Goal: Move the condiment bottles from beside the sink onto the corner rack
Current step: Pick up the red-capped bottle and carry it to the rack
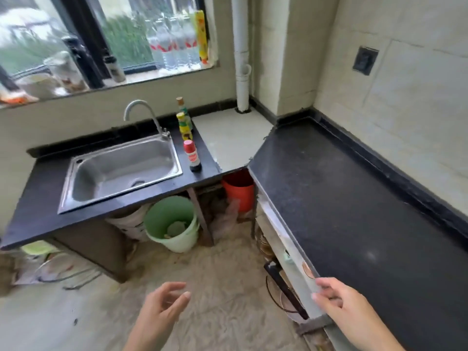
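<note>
Holding the left hand (162, 307) out over the floor, fingers loosely spread, gripping nothing. Keeping the right hand (339, 300) at the front edge of the side counter (354, 198), fingers relaxed and empty; touching that edge or not, impossible to tell. Facing three bottles standing in a row on the sink counter (38, 211), just right of the sink (121, 171): red-capped bottle (192, 158) nearest, yellow bottle (184, 126) behind, tan-capped bottle (182, 107) rearmost, beside a pale corner ledge (228, 138).

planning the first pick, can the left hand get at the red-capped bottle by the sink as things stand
Probably yes, with a forward reach: the left hand is empty, and the red-capped bottle stands nearest the front edge of the counter, nothing before it.
</note>
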{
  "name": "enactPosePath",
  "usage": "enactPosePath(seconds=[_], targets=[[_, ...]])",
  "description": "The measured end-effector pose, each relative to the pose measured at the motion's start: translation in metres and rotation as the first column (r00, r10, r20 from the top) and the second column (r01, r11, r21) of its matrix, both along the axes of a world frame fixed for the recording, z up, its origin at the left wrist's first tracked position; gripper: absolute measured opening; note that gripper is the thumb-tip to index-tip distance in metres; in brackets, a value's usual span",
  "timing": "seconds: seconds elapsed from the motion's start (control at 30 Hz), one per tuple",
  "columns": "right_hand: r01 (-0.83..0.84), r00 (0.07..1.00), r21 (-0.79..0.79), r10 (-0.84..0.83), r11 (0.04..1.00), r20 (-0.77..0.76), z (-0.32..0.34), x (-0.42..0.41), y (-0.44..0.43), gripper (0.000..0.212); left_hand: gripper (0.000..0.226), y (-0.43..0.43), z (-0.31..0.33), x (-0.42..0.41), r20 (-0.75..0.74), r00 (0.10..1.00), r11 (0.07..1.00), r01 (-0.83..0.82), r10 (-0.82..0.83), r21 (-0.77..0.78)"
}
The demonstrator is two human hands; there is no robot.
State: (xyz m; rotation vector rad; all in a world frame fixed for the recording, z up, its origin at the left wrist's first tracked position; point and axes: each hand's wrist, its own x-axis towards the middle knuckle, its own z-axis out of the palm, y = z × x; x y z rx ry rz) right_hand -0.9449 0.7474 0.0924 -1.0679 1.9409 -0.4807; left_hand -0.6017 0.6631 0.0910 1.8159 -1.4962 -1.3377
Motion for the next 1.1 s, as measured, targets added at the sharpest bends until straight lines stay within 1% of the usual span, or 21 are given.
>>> enactPosePath(seconds=[0.2, 0.37, 0.57, 0.67, 0.77, 0.83, 0.97, 1.03, 1.1], targets=[[-0.175, 0.982, -0.031, 0.177, 0.984, 0.061, -0.002, 0.038, -0.097, 0.026, 0.007, -0.020, -0.015, 0.042, -0.054, 0.976, 0.977, -0.211, 0.213, 0.045], [-0.317, 0.942, -0.038, 0.320, 0.948, 0.101, -0.017, 0.061, -0.201, 0.027, 0.007, -0.072, -0.012, 0.054, -0.093, 0.929, 0.933, -0.354, 0.358, 0.063], [-0.424, 0.889, -0.127, 0.439, 0.897, 0.132, -0.016, 0.099, -0.328, 0.023, 0.010, -0.143, -0.001, 0.063, -0.102, 0.891, 0.896, -0.444, 0.441, -0.006], [-0.477, 0.855, -0.159, 0.499, 0.864, 0.145, -0.009, 0.117, -0.372, 0.021, 0.011, -0.162, -0.003, 0.068, -0.131, 0.860, 0.869, -0.494, 0.494, 0.032], [-0.483, 0.841, -0.157, 0.506, 0.862, 0.193, -0.006, 0.132, -0.406, 0.018, 0.011, -0.182, -0.014, 0.079, -0.143, 0.827, 0.840, -0.535, 0.543, 0.095], [-0.488, 0.840, -0.135, 0.506, 0.862, 0.195, -0.010, 0.141, -0.429, 0.018, 0.013, -0.203, -0.021, 0.090, -0.145, 0.811, 0.823, -0.553, 0.567, 0.128], [-0.447, 0.869, -0.096, 0.457, 0.889, 0.187, -0.019, 0.161, -0.473, 0.020, 0.024, -0.263, -0.028, 0.117, -0.153, 0.816, 0.829, -0.539, 0.558, 0.147], [-0.416, 0.888, -0.076, 0.422, 0.906, 0.184, -0.019, 0.172, -0.496, 0.022, 0.012, -0.304, -0.030, 0.130, -0.158, 0.843, 0.857, -0.499, 0.515, 0.129], [-0.383, 0.903, -0.065, 0.388, 0.922, 0.187, -0.018, 0.182, -0.519, 0.023, 0.009, -0.347, -0.028, 0.141, -0.170, 0.866, 0.882, -0.461, 0.470, 0.094]])
